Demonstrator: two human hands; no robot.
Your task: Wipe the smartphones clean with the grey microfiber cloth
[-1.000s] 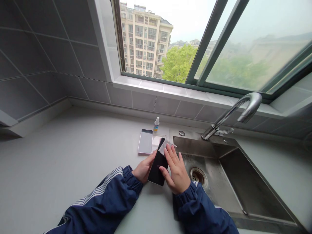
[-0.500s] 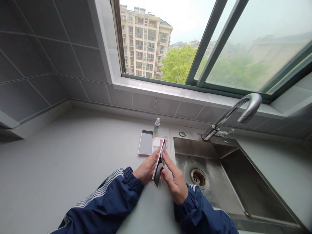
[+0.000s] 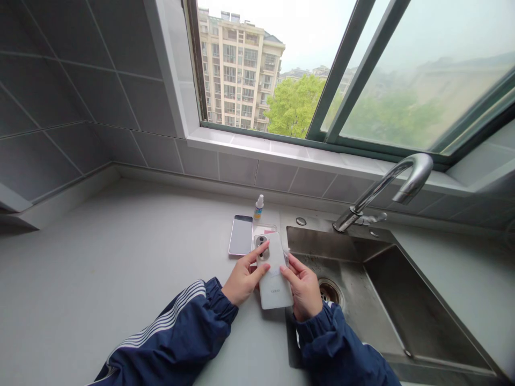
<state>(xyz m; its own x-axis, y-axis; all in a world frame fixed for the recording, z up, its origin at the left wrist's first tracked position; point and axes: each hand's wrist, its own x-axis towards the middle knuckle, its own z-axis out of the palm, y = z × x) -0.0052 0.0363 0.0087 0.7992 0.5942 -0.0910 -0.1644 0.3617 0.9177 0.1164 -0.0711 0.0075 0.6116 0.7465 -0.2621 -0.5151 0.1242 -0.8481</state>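
A white smartphone (image 3: 277,284) with a round camera bump is held up, its back turned to me. My left hand (image 3: 243,276) grips its left edge, index finger beside the camera and thumb on the back. On the right edge my right hand (image 3: 303,284) closes, thumb on the back; a small pale scrap (image 3: 286,254) shows by its fingers, too small to name. Just behind, a second phone (image 3: 241,236) lies flat on the counter. Beside it a clear case or tray (image 3: 265,229) with something pink is partly hidden by the held phone.
A small spray bottle (image 3: 258,207) with a white cap stands behind the phones. To the right is a steel sink (image 3: 386,300) with a curved faucet (image 3: 382,187). The pale counter (image 3: 120,268) runs left below a window.
The held phone has turned from edge-on to showing its white back. My right hand has moved slightly right, onto the phone's right edge.
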